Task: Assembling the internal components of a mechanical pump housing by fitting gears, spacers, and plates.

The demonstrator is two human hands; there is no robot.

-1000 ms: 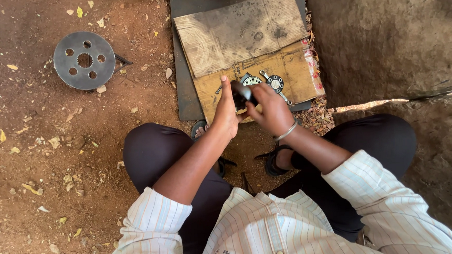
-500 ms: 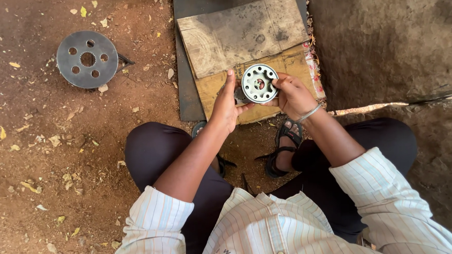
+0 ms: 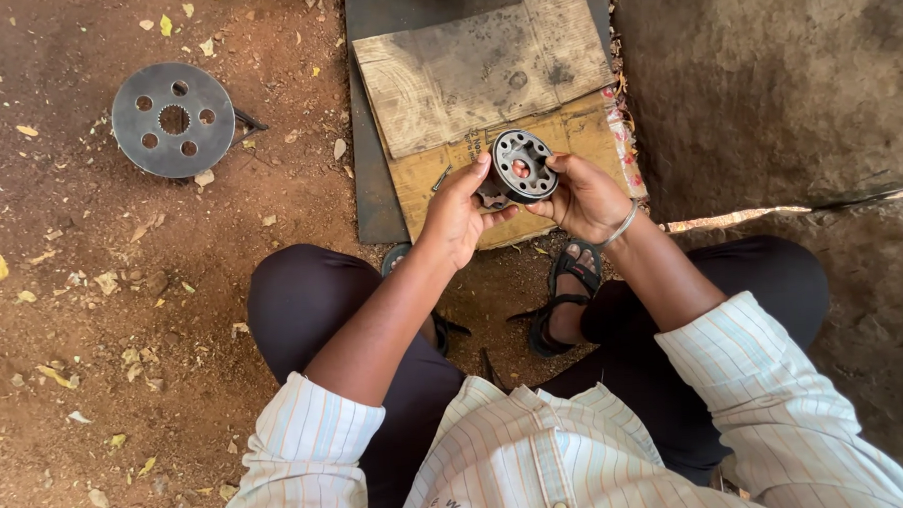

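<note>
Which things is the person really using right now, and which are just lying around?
In use:
- round metal hub with holes, held by both hands
- left hand
- right hand

Lying about:
- toothed metal disc on the dirt
- worn cardboard
- dark metal sheet
- dry leaves

Your round metal part (image 3: 524,165): dark grey, lighter silver at the rim, ringed with holes. Your bangle (image 3: 623,224): silver. Your shirt (image 3: 538,451): white with fine pale stripes. Your trousers (image 3: 303,299): black. Your sandals (image 3: 558,300): black straps. Cardboard (image 3: 568,140): tan-yellow, smudged. Board (image 3: 480,68): weathered grey-brown. Sheet (image 3: 374,177) beneath: dark grey. Perforated disc (image 3: 174,119): dull grey, a ring of holes. Ground (image 3: 93,297): reddish-brown, flecked with yellow leaves.
</note>
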